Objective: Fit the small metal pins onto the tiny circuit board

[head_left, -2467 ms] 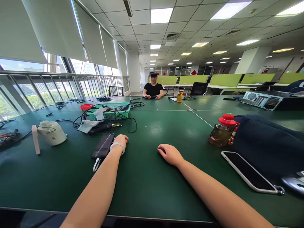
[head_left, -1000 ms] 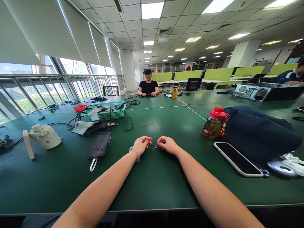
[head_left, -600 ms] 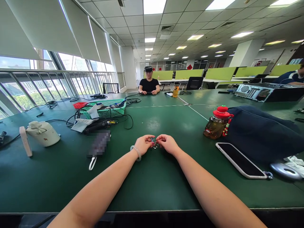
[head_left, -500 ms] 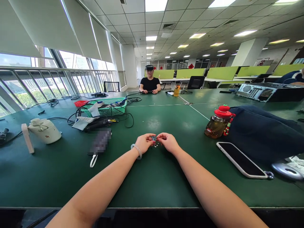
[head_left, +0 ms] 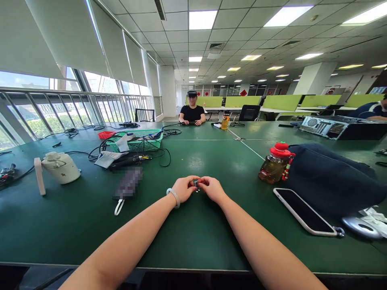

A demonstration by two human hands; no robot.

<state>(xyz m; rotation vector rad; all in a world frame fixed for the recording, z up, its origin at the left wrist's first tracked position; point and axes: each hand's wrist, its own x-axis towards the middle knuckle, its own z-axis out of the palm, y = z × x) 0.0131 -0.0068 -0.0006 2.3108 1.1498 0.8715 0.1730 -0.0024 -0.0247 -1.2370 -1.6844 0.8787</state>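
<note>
A small dark electronic board [head_left: 196, 183] is pinched between my two hands over the middle of the green table [head_left: 196, 225]. My left hand [head_left: 183, 189], with a pale bangle at the wrist, grips it from the left with closed fingers. From the right, my right hand [head_left: 212, 188] closes thumb and fingers on the board's other side. Fingers cover most of it, so its details are hidden. Several tiny shiny pieces [head_left: 198, 190] show just below the fingertips; their kind is too small to tell.
To the left are a cream cup [head_left: 62, 169], a dark pouch [head_left: 130, 183] and a green basket [head_left: 148, 145] with cables. Right, a phone [head_left: 305, 211], a red-lidded bottle [head_left: 273, 163] and a dark blue bag [head_left: 329, 177]. A person [head_left: 192, 110] sits opposite.
My right hand has come closer to my left, and the fingers now cover more of the board. The view has tilted slightly upward.
</note>
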